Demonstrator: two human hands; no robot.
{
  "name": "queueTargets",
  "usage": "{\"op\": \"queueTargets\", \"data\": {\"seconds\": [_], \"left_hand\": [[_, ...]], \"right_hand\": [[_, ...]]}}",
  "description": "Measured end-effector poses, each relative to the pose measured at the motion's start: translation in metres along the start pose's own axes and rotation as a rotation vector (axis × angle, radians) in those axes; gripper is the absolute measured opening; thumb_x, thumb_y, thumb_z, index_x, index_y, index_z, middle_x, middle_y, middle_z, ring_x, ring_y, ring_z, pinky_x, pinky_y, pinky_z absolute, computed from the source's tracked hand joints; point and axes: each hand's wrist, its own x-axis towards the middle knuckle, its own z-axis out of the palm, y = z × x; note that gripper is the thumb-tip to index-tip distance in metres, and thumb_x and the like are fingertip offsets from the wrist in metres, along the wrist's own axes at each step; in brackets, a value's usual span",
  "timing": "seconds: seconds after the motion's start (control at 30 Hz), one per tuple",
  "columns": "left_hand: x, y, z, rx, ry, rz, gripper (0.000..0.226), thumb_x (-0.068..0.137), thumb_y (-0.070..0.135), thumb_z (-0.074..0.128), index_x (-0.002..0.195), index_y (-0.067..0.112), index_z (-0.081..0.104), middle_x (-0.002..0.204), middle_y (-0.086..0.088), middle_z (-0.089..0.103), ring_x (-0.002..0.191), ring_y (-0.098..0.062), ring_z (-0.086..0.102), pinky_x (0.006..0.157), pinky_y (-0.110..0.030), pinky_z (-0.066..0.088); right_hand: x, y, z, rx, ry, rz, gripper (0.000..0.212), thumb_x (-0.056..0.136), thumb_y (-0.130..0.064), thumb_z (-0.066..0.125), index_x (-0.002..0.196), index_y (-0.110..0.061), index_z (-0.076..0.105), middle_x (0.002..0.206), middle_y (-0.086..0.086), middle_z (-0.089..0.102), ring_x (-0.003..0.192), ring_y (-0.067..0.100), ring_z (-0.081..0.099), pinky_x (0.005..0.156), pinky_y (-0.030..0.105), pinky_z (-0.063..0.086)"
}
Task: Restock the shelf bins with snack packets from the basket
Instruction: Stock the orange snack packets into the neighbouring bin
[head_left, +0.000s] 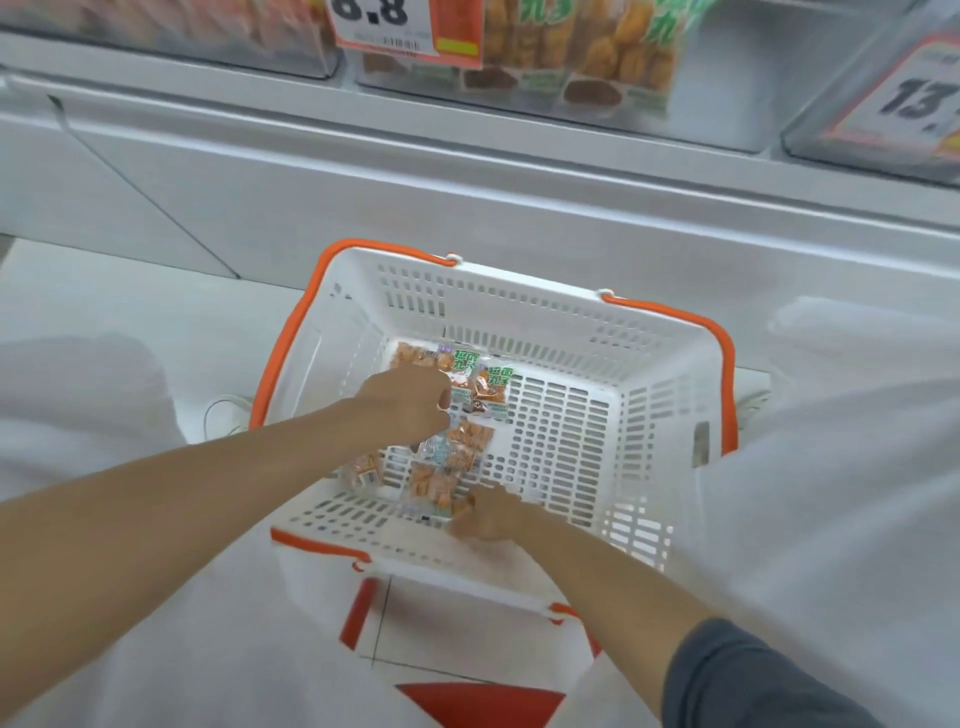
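Observation:
A white slotted basket (649, 358) with orange handles stands on the floor below the shelf. Several clear snack packets (457, 447) with orange pieces and green lettering lie on its left half. My left hand (410, 402) is down among the upper packets with its fingers curled over them. My right hand (485, 517) sits at the basket's near wall and pinches the lower packet by its edge. The shelf bin (566, 57) above holds packets of the same kind.
Price tags (387, 26) hang on the bin fronts, another tag (914, 98) at the right. A white shelf ledge (467, 156) juts out above the basket. Pale blurred masses flank the basket on both sides. Red markings show on the floor.

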Motion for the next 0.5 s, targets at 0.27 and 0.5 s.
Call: {"op": "queueTargets", "data": {"seconds": [0.27,0.5], "left_hand": [[-0.002,0.014,-0.019,-0.065,0.043,0.021,0.017,0.091,0.021,0.053,0.1,0.013,0.065,0.106,-0.002,0.066,0.076,-0.016,0.061,0.065,-0.029,0.05],[-0.003,0.023,-0.042,-0.226,-0.061,0.078,0.026,0.095,0.014,0.045,0.115,0.016,0.061,0.114,-0.011,0.05,0.093,-0.024,0.051,0.084,-0.034,0.046]], "right_hand": [[-0.033,0.003,-0.031,0.04,0.049,-0.038,0.04,0.097,-0.047,0.051,0.111,-0.01,0.06,0.103,0.009,0.061,0.072,0.016,0.052,0.076,0.034,0.046],[-0.127,-0.015,-0.112,0.767,-0.253,0.005,0.049,0.08,-0.053,0.065,0.114,-0.02,0.052,0.094,0.007,0.056,0.08,0.018,0.053,0.074,0.029,0.047]]}}
